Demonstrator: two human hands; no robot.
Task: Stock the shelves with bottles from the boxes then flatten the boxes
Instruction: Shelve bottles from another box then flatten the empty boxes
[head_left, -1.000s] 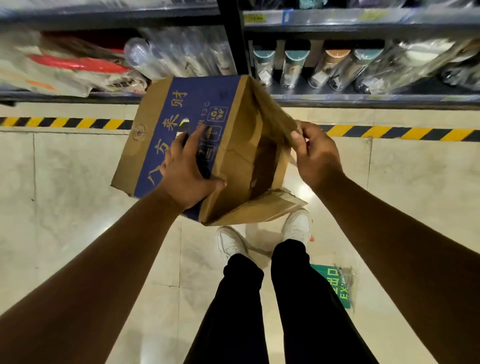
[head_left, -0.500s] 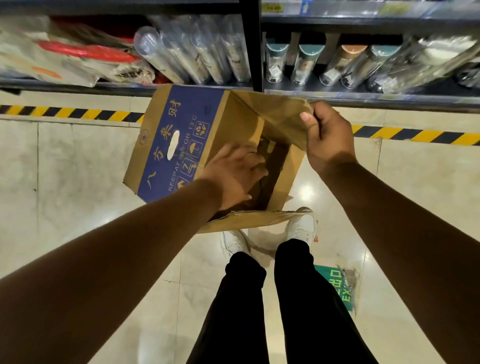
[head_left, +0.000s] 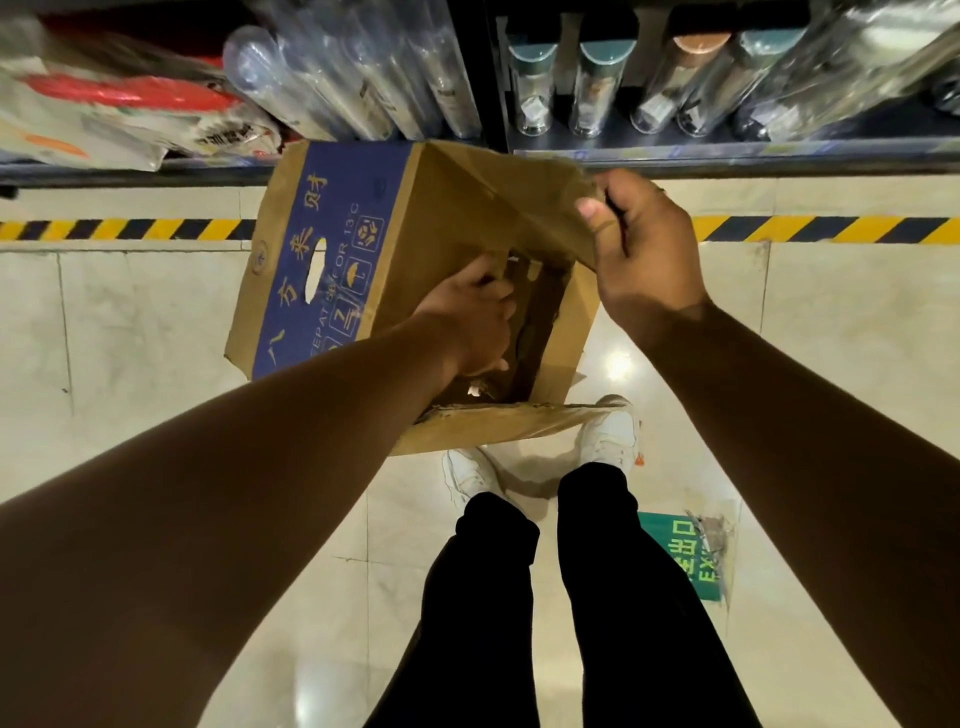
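The stocking part seems finished for this carton: many bottles (head_left: 530, 88) already stand or lie on the shelf (head_left: 727, 158) along the top of the frame, and inside the cardboard box (head_left: 363, 260) I see no bottle, only dark cardboard. The flattening, I judge, has begun but is not done, because the box keeps its full shape and hangs in the air in the centre of the frame, above the tiled floor (head_left: 130, 338) and just in front of the shelf edge. The right hand (head_left: 644, 249), at the upper right of the box, pinches the top flap (head_left: 519, 208) between thumb and curled fingers and holds it lifted open. The left hand (head_left: 467, 327) reaches from the lower left into the open mouth of the box; its fingers are bent against the inner cardboard, but whether they grip a bottom panel or only push on it, I cannot tell. The lower flap (head_left: 493, 423) hangs loose over the white shoes (head_left: 608, 431). What remains is to open the bottom and press the walls flat.
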